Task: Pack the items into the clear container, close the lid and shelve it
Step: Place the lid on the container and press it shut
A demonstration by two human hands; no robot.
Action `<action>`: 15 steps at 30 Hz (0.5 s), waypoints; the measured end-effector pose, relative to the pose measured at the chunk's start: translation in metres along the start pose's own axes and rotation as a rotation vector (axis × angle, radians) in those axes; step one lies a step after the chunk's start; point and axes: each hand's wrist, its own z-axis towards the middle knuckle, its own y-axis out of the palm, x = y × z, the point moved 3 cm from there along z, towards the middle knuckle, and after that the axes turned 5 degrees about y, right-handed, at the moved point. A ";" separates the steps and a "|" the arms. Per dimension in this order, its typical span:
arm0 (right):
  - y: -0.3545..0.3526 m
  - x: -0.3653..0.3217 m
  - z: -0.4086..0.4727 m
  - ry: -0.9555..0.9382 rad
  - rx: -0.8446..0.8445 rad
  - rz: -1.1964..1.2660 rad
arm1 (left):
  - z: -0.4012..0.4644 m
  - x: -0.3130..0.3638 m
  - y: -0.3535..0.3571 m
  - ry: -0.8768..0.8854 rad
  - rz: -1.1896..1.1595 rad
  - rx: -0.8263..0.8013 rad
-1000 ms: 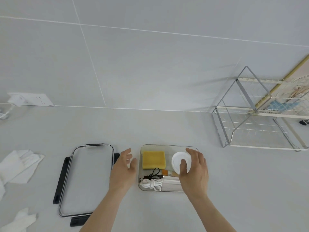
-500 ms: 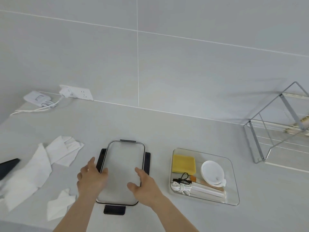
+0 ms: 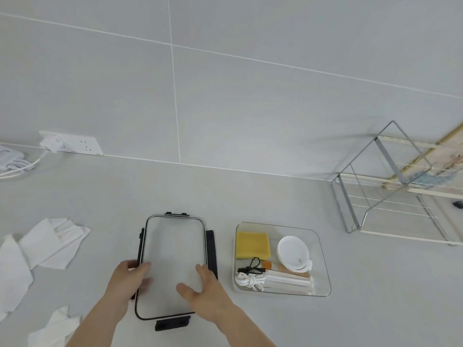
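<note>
Head view shows no readable brand, label or writing anywhere. Both hands grip the clear lid (image 3: 172, 261) with black latches, which lies flat on the pale counter (image 3: 250, 191): the left hand (image 3: 127, 279) clamps its left edge, thumb on top, and the right hand (image 3: 203, 291) holds the right edge near the side latch, thumb spread over the panel. Just right of the lid sits the clear container (image 3: 323, 266), open, holding a yellow sponge (image 3: 252, 244), a white round dish (image 3: 292, 251), a black cable (image 3: 251, 266), a coiled white cord (image 3: 249, 280) and pale sticks (image 3: 288, 279) I cannot identify. White cloths (image 3: 47, 244) lie at left. A wall socket (image 3: 75, 146) with a plug is behind. The wire rack (image 3: 390, 196) at right is cut off by the frame edge.
</note>
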 end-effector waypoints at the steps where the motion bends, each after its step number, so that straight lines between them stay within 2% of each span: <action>1: -0.002 -0.004 0.000 0.012 -0.004 0.077 | -0.004 0.011 0.000 0.024 -0.056 -0.010; 4: -0.011 -0.023 -0.003 0.039 -0.019 0.272 | -0.022 0.060 0.007 0.224 -0.053 0.020; 6: -0.015 -0.038 -0.004 0.035 -0.042 0.398 | -0.041 0.093 0.011 0.410 0.122 0.118; 9: -0.038 -0.059 -0.012 -0.035 -0.042 0.717 | -0.074 0.129 0.018 0.716 0.424 0.228; 12: -0.087 -0.071 -0.020 -0.076 0.002 1.005 | -0.105 0.155 0.039 1.011 0.590 0.208; 15: -0.158 -0.068 -0.037 -0.120 0.107 1.128 | -0.138 0.171 0.077 1.307 0.700 0.123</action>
